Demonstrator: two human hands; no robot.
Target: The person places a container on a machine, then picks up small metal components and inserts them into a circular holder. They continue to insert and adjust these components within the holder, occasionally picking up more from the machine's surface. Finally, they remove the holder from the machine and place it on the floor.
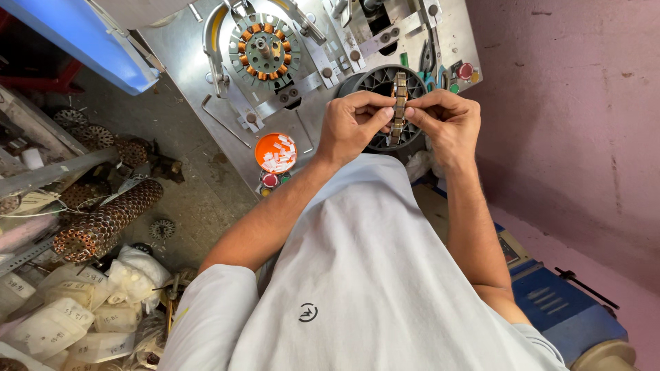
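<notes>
My left hand [353, 125] and my right hand [447, 122] together hold a round stator core [399, 108] edge-on between the fingertips, over a dark grey spoked plastic disc [379, 81]. Its rim shows as a narrow stack of brown and metal segments. On the metal machine plate [185, 51] behind, a second stator with copper windings [264, 47] sits in a round fixture. An orange lid [275, 152] with small white paper pieces lies just left of my left wrist.
A long stack of wound stators [103, 221] lies at the left with loose ones nearby. White bags [69, 312] fill the lower left. Red and green buttons [465, 71] sit at the plate's right. A blue box [564, 302] stands at the lower right beside a pink wall.
</notes>
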